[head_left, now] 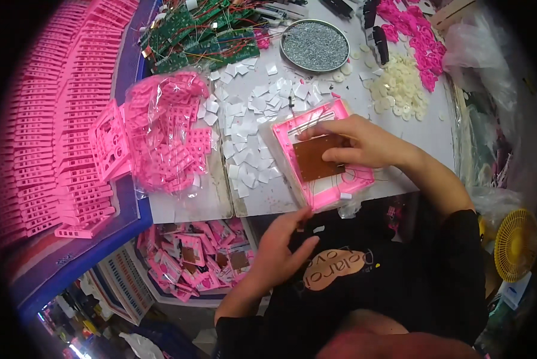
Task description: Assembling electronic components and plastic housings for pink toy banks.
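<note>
A pink plastic housing (318, 199) lies tilted on the white table near its front edge, with thin wires inside. Over its middle is a brown circuit board (309, 163), flat and square. My right hand (355, 142) grips this board from the right, thumb on its face and fingers over its far edge. By the housing's near left corner is my left hand (283, 245), its fingers apart and the index tip at or against the corner. A small white piece (345, 196) sits at the housing's near edge.
White square pads (244, 157) are strewn left of the housing. Farther back are a round tin of small metal parts (315, 46), green circuit boards (187, 37) and cream discs (403, 84). Bagged pink parts (166, 128) lie left; a bin of pink assemblies (199, 257) stands below.
</note>
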Demonstrator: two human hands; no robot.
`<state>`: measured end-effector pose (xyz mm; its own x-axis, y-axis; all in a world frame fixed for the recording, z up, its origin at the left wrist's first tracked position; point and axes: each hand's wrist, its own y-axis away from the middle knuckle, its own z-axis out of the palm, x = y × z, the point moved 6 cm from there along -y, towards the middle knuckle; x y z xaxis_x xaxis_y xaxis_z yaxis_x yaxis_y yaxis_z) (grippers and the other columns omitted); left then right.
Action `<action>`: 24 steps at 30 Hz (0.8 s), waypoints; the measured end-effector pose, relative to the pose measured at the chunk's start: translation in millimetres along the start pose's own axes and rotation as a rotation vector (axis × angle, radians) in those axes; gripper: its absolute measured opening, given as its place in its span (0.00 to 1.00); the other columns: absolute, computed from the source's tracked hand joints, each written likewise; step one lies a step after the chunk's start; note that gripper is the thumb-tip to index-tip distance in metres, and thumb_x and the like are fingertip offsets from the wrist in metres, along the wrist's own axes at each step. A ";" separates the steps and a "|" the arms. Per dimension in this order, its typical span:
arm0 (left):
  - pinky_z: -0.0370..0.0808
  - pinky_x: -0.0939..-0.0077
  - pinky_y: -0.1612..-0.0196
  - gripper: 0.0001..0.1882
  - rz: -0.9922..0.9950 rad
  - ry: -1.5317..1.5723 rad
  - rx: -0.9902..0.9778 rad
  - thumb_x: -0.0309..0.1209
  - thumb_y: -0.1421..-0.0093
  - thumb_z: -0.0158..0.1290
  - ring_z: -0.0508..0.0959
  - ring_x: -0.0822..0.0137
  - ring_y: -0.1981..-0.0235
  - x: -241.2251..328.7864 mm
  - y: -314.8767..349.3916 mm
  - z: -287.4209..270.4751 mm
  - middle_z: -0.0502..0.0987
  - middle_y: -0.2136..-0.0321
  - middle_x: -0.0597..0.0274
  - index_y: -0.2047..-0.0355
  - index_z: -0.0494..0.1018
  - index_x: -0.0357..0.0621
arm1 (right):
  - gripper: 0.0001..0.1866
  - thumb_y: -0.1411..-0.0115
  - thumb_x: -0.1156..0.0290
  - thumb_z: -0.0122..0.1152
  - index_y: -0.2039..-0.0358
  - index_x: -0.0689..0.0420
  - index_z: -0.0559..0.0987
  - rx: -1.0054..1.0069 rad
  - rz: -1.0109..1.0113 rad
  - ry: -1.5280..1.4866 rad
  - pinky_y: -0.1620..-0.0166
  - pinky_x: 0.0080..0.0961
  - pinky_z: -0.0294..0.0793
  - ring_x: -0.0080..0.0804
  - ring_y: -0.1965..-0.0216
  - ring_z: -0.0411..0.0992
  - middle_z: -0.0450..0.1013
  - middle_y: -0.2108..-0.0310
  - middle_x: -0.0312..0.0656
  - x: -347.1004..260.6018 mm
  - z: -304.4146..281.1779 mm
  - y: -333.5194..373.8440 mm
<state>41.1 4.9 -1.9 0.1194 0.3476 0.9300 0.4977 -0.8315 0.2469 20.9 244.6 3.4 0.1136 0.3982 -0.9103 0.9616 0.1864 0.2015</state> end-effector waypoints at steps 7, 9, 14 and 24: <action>0.76 0.67 0.57 0.19 0.116 -0.363 0.329 0.23 0.44 0.61 0.80 0.55 0.59 4.5 -20.3 -32.8 0.79 0.60 0.50 0.51 0.76 0.36 | 0.23 0.44 0.74 0.65 0.46 0.58 0.77 0.060 -0.008 0.359 0.59 0.39 0.77 0.51 0.63 0.79 0.80 0.62 0.53 -8.3 10.6 -15.3; 0.75 0.65 0.59 0.15 0.281 -0.436 0.370 0.21 0.46 0.61 0.79 0.53 0.63 14.6 -33.6 -30.9 0.79 0.64 0.51 0.57 0.76 0.37 | 0.22 0.44 0.73 0.66 0.47 0.58 0.77 0.057 -0.012 0.428 0.59 0.41 0.77 0.52 0.62 0.79 0.80 0.62 0.53 -15.1 10.9 -19.0; 0.74 0.63 0.63 0.11 0.446 -0.491 0.411 0.20 0.47 0.61 0.78 0.52 0.67 20.5 -52.5 -34.7 0.78 0.67 0.52 0.63 0.75 0.38 | 0.21 0.43 0.72 0.66 0.48 0.58 0.76 0.061 -0.016 0.475 0.59 0.44 0.77 0.53 0.63 0.79 0.80 0.64 0.54 -18.7 9.7 -16.4; 0.75 0.64 0.64 0.09 0.469 -0.524 0.412 0.19 0.46 0.60 0.78 0.54 0.69 16.4 -53.4 -35.2 0.78 0.69 0.54 0.64 0.75 0.38 | 0.19 0.43 0.71 0.66 0.51 0.58 0.76 0.070 0.000 0.482 0.59 0.45 0.77 0.55 0.65 0.78 0.79 0.68 0.53 -19.1 15.3 -13.3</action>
<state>-13.8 39.7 9.8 0.7296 0.2456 0.6383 0.5600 -0.7502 -0.3516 9.7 220.7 12.6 0.0005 0.7719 -0.6357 0.9779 0.1325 0.1617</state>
